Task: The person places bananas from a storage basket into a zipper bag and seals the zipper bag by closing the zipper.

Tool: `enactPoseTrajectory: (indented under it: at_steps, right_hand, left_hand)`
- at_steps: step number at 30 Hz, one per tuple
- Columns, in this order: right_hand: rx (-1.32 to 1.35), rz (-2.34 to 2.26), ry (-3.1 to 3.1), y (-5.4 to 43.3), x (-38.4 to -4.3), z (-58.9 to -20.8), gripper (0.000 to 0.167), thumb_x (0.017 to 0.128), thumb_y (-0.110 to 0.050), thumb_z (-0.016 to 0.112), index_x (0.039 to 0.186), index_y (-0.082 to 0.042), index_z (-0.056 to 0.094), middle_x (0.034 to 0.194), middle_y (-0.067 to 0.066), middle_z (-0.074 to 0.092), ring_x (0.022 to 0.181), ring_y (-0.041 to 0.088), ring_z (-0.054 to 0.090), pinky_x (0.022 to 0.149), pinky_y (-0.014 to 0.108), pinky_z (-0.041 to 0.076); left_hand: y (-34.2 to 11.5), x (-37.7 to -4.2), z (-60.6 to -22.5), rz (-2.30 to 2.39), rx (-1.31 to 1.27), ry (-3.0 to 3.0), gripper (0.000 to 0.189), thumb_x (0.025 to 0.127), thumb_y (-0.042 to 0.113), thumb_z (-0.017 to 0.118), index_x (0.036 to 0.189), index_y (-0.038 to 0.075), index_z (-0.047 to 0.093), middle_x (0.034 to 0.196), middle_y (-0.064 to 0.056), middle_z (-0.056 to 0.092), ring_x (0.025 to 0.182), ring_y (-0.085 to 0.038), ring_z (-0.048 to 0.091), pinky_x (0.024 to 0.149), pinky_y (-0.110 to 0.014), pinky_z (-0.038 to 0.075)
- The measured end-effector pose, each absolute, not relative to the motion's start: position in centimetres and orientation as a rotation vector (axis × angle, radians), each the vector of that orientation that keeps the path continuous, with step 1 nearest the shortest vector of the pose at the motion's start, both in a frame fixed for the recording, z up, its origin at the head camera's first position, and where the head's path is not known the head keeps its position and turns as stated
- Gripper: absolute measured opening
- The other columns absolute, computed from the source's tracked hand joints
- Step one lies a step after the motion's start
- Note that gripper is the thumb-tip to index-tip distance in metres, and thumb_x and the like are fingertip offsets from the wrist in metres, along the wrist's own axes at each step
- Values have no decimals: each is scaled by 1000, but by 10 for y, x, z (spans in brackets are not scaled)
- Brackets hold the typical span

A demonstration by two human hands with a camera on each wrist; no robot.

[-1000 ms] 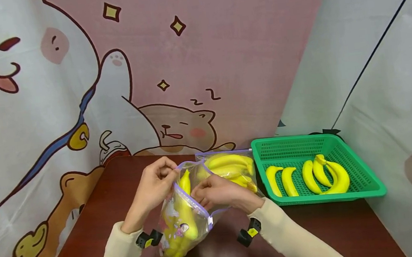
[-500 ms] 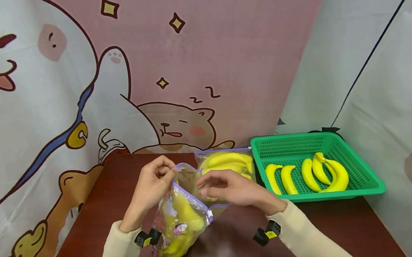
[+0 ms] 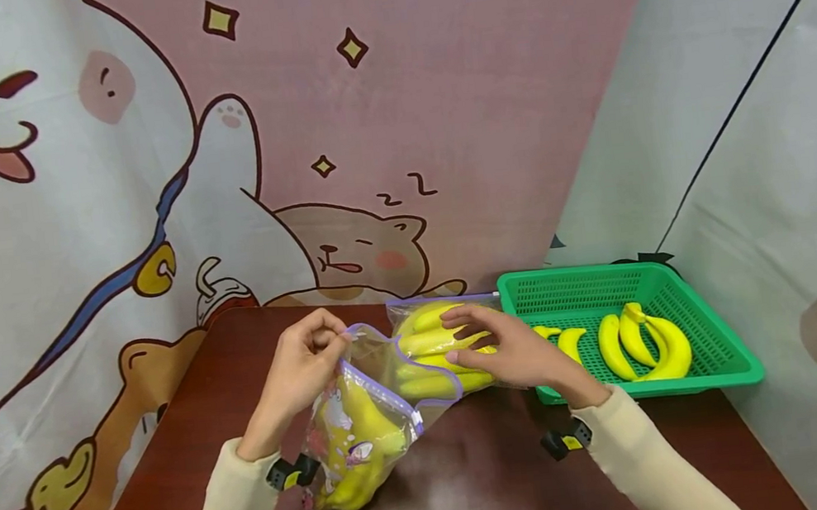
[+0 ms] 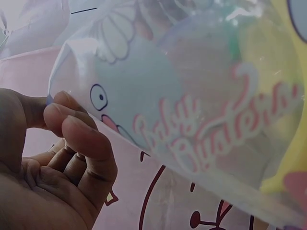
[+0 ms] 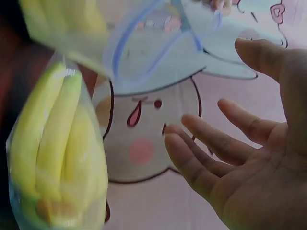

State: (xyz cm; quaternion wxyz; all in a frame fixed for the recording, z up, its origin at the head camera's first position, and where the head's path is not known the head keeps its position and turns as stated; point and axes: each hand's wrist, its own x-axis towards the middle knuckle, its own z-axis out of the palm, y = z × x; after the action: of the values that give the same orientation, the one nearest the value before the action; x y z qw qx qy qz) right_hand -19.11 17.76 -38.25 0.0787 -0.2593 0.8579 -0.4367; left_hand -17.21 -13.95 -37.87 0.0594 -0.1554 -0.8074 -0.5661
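My left hand [image 3: 306, 368] pinches the upper corner of a clear zip bag [image 4: 158, 96] with a purple zip strip and printed cartoon figures. Its mouth gapes, and bananas [image 3: 367, 425] lie inside toward the bottom. My right hand [image 3: 503, 345] holds nothing; its fingers are spread in the right wrist view. In the head view it overlaps a second zip bag [image 3: 418, 341], packed with bananas, behind the first. That packed bag shows at the left of the right wrist view, its bananas [image 5: 57, 139] side by side.
A green plastic basket [image 3: 639, 389] stands at the right of the dark red table [image 3: 197, 452], with several loose bananas [image 3: 669, 352] in it. Cartoon-printed cloth [image 3: 483, 114] hangs behind the table and along both sides.
My right hand has come out of the bag's mouth and moved right toward the basket. The banana that stuck up at the opening has slid down inside. My left hand keeps its pinch.
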Motion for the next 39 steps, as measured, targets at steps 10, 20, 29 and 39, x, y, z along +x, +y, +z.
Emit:
enactPoseTrajectory:
  at_steps: [10, 20, 29, 39]
  right_hand:
    - [-622, -1178, 2671, 194, -207, -400, 67, 94, -45, 73, 151, -21, 46, 152, 8, 53, 131, 36, 59, 105, 53, 53]
    - [-705, -1126, 2425, 167, -200, -434, 22, 101, -26, 65, 93, -9, 76, 76, 7, 77, 64, 17, 73, 59, 26, 58]
    - [-788, -1349, 2338, 141, -197, -401, 29, 104, -22, 60, 91, -1, 75, 76, 5, 72, 68, 31, 74, 64, 34, 63]
    - [-561, -1581, 2491, 128, -190, -378, 44, 104, -38, 61, 75, -8, 74, 71, 4, 70, 57, 28, 68, 59, 37, 61]
  left_hand:
    - [-139, -173, -375, -1714, -479, -2449, 6, 100, 4, 60, 96, 1, 63, 62, -11, 59, 38, -23, 47, 36, -27, 40]
    - [-139, -173, -373, -1737, -484, -2438, 8, 101, 5, 60, 98, -2, 62, 61, -11, 58, 38, -23, 47, 36, -27, 41]
    - [-145, -171, -365, -1703, -378, -2400, 5, 100, 8, 63, 97, 3, 63, 62, -12, 59, 37, -25, 44, 37, -28, 40]
    - [-153, -164, -356, -1532, -117, -2500, 7, 94, 8, 59, 87, 9, 61, 52, -2, 48, 41, -16, 45, 38, -26, 37]
